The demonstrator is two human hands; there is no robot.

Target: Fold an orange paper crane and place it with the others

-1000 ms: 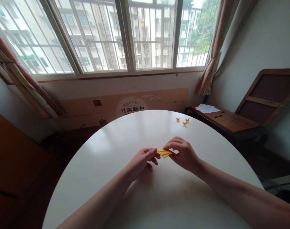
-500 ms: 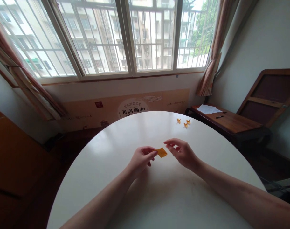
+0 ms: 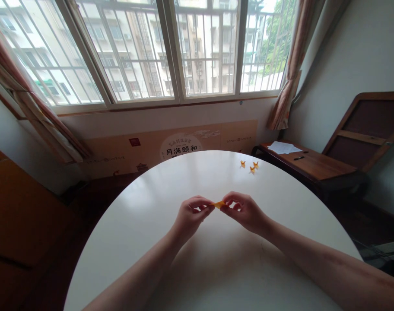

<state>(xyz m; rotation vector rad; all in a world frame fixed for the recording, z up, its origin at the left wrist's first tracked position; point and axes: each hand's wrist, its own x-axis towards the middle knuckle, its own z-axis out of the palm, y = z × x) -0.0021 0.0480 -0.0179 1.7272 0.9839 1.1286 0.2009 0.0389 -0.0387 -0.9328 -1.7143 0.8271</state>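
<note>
A small folded piece of yellow-orange origami paper is held between my two hands above the white round table. My left hand pinches its left end between thumb and fingers. From the other side, my right hand grips the right end with thumb and forefinger. The fingertips cover both ends, so only the middle of the paper shows. Three small orange folded paper figures, apparently cranes, stand near the far right edge of the table.
Right of the table, a low wooden stand bears white paper sheets and a dark pen-like object. A wooden-framed panel leans behind it. Barred windows and tied curtains line the far wall.
My right hand has moved left and closed on the free right end of the paper. The paper has turned and now shows a narrower face.
</note>
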